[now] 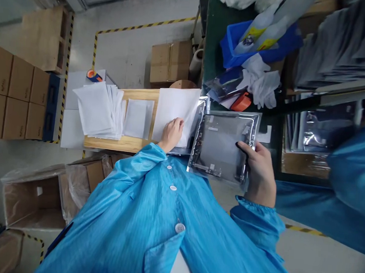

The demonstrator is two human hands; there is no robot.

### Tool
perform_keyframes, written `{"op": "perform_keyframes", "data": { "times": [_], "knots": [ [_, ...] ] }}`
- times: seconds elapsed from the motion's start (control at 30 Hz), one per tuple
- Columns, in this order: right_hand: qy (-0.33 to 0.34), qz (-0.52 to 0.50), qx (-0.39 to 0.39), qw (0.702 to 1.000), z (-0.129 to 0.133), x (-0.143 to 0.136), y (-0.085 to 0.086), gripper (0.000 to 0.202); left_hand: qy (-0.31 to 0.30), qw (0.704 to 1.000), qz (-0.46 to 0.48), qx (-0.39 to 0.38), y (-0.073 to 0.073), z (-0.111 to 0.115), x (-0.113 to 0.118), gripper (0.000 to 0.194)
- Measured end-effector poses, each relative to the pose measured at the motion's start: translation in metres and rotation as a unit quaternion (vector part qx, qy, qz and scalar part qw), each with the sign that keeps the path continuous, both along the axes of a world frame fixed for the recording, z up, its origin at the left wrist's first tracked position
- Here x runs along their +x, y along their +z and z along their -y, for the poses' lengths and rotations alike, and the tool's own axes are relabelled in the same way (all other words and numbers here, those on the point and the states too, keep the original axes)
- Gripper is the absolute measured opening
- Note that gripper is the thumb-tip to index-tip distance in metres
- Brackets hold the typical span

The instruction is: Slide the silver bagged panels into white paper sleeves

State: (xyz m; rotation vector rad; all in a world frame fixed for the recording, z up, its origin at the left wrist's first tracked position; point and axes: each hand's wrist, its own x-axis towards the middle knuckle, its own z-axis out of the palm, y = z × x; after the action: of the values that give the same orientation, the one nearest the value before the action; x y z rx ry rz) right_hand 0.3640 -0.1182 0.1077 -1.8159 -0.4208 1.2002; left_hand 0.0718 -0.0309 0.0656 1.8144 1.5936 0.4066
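Note:
My right hand (260, 169) grips the right edge of a clear bag (223, 144) that holds a flat dark panel with a metal-like frame. The thumb lies on top of the bag. My left hand (172, 132) rests on a large white sheet (172, 105), its fingers curled together at the sheet's right part; whether they pinch it is unclear. Under the sheet's right side another bagged dark item (204, 103) shows. Left of the sheet, a smaller white pouch (138, 118) lies on the wooden board, beside a stack of white pouches (96, 109).
A green table (217, 20) carries a blue bin (228, 45) with bottles, crumpled white gloves (260, 79) and an orange tape dispenser (241, 102). Bagged panels (326, 125) fill the right side. A blue sleeve (355, 170) of another person is at far right. Cartons (171, 62) stand on the floor.

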Motion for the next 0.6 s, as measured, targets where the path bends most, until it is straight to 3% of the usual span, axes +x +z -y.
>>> {"op": "perform_keyframes", "data": {
  "times": [0.07,0.2,0.37,0.6],
  "knots": [
    [0.009,-0.003,-0.003,1.0,-0.005,0.001,0.009,0.047,0.0,0.998,0.063,-0.007,0.007,0.006,-0.002,0.033],
    [0.021,0.016,-0.02,0.999,-0.006,0.007,0.027,0.04,-0.093,0.993,0.077,0.007,0.023,0.027,0.002,0.055],
    [0.058,0.029,-0.062,0.996,-0.002,0.016,0.048,0.033,-0.07,0.997,-0.019,0.003,0.027,0.038,0.012,0.029],
    [0.065,0.053,-0.085,0.993,-0.029,0.001,0.058,0.01,-0.087,0.994,-0.068,-0.002,0.023,0.049,0.013,0.052]
  ]
}}
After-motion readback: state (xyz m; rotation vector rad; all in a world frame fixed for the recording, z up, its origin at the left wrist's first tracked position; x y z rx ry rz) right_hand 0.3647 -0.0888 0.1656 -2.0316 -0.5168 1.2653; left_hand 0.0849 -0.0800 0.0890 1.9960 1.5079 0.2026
